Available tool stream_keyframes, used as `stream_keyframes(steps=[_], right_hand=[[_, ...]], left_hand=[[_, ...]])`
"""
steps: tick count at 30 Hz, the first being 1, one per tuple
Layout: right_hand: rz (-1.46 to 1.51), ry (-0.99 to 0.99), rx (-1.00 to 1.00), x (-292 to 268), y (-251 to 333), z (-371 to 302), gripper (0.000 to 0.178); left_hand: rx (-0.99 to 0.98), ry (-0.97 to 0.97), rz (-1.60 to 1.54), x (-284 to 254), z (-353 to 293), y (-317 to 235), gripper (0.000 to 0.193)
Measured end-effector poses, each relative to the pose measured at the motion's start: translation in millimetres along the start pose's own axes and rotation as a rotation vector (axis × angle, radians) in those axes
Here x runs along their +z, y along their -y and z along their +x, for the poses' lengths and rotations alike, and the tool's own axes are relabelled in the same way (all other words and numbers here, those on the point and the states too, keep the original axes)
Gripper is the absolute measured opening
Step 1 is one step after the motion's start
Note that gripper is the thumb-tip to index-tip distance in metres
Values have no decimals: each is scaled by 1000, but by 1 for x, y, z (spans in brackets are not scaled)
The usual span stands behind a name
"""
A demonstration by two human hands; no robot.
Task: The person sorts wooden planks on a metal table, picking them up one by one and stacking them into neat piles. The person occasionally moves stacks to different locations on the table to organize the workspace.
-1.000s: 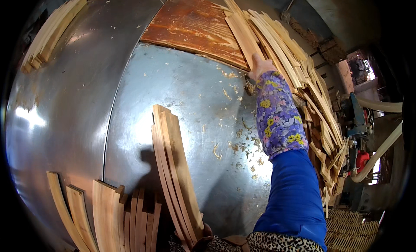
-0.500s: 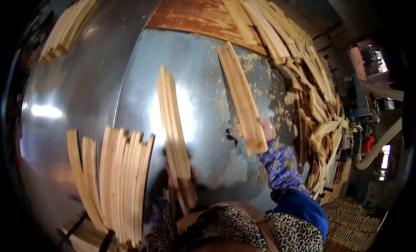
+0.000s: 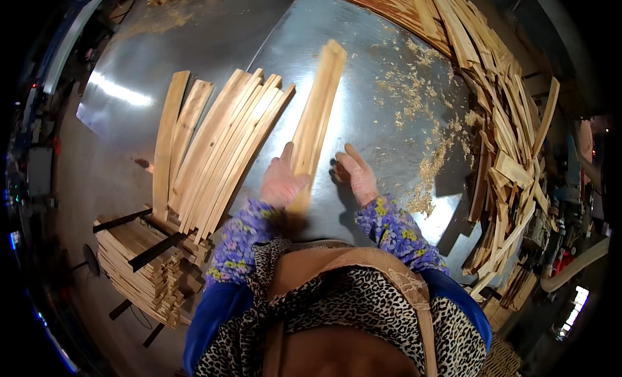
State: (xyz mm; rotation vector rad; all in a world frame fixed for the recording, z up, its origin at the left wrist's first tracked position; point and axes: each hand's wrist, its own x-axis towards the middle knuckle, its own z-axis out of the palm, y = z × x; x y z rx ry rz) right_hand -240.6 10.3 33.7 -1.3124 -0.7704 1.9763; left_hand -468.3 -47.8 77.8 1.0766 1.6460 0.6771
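Observation:
A small bundle of wooden strips point(image 3: 319, 108) lies lengthwise in front of me, slightly blurred at its near end. My left hand point(image 3: 283, 181), in a pale glove, is closed on its near half from the left side. To the right of the bundle is my right hand point(image 3: 356, 174), also gloved, its fingers partly curled but apart, with nothing in it. Left of the bundle, several wooden strips point(image 3: 223, 143) stand side by side in a row on the metal table point(image 3: 363, 111), and two looser strips point(image 3: 170, 130) lean at the row's left end.
Scrap wood pieces point(image 3: 512, 150) form a tangled heap along the right edge, beside scattered shavings point(image 3: 427, 169). A reddish worn board point(image 3: 389, 14) lies at the far side. Below the row, at lower left, stacked boards point(image 3: 139, 267) rest by dark metal bars point(image 3: 155, 252).
My right hand has let go of the single wooden strip it held and moved left, near the bundle. The view has shifted, and the bundle in my left hand now tilts to the right.

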Motion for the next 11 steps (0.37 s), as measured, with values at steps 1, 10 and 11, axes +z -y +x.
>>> stream_keyframes(steps=[1, 10, 11], right_hand=[[76, 39, -8, 11, -5, 6, 88], [-137, 118, -109, 61, -58, 23, 119], [-130, 181, -117, 57, -57, 30, 124]], left_hand=[[-107, -48, 328, -1, -15, -13, 98], [-151, -66, 292, -9, -79, 129, 86], [-270, 134, 218, -33, -77, 93, 89]])
